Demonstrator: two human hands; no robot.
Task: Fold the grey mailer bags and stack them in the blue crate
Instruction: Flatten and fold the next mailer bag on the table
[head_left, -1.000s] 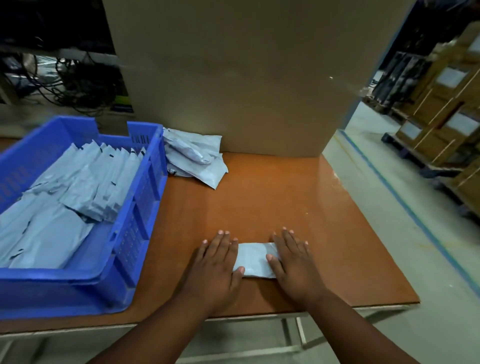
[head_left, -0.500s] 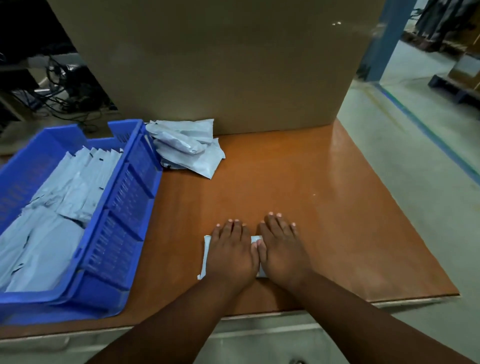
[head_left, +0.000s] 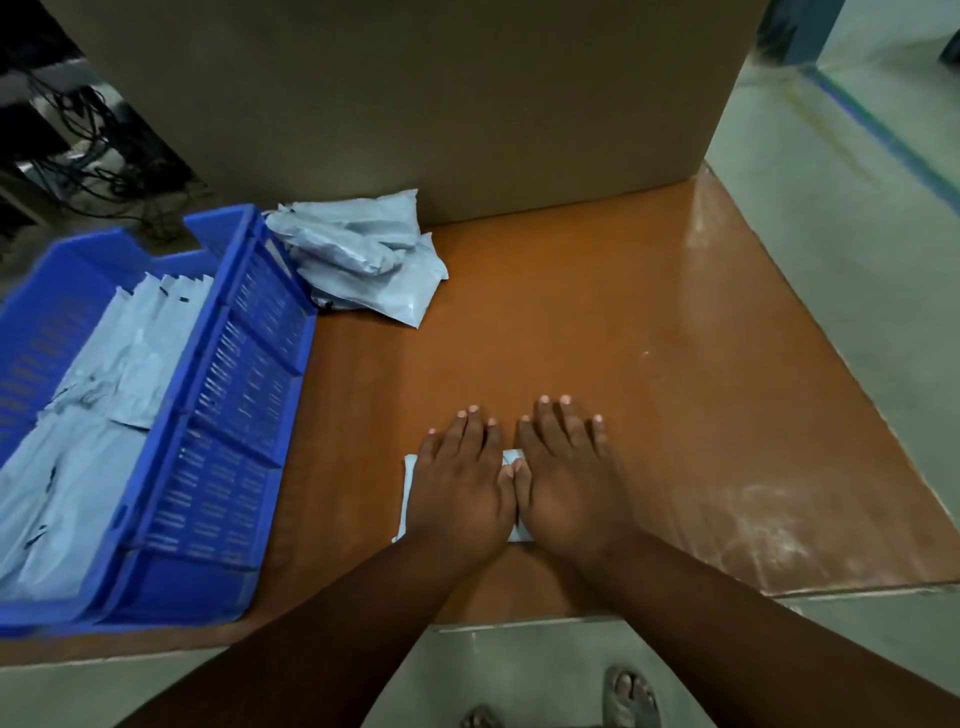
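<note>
Table (head_left: 597, 312): crate (head_left: 244, 395) at left, holding folded mailer bags (head_left: 119, 384) in overlapping rows. Loose bag pile (head_left: 363, 254) just right of the crate's far corner, in front of the cardboard box (head_left: 415, 104) standing at the table's rear. Folded bag (head_left: 410, 493) near the front edge, under left hand (head_left: 462, 483) and right hand (head_left: 566, 483), side by side, thumbs touching.

The tabletop (head_left: 597, 322) is a smooth orange-brown laminate, glossy where light streaks it, scuffed whitish near its right edge; the blue crate (head_left: 244, 395) is slotted moulded plastic; the grey mailer bags (head_left: 363, 254) are thin crinkled plastic film; the large box (head_left: 441, 104) is matt brown cardboard
</note>
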